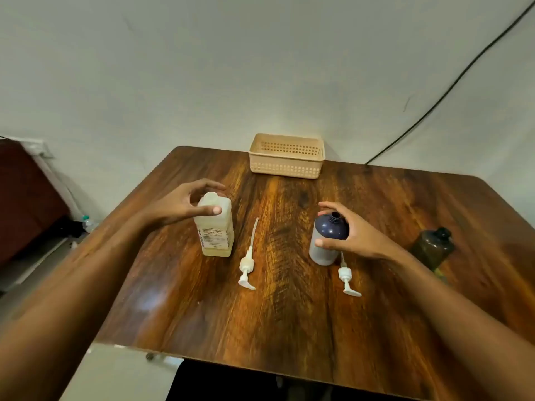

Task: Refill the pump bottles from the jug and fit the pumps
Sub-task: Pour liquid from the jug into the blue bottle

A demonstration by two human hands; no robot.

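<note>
The jug [215, 230] stands left of the desk's [289, 319] middle, the left hand [179, 206] curved round its top; whether it grips, I cannot tell. The right hand [356, 235] grasps the open dark blue bottle [322, 251] right of centre. One pump [247, 266] lies between them, a second pump [346, 276] nearer the front edge.

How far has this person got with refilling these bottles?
Barely begun. Done: the first pump and second pump lie loose on the table, and the blue bottle stands open. In hand: the left hand curls round the jug, which looks capped; the right hand holds the blue bottle. Left: pouring, the brown bottle, and fitting both pumps.
</note>
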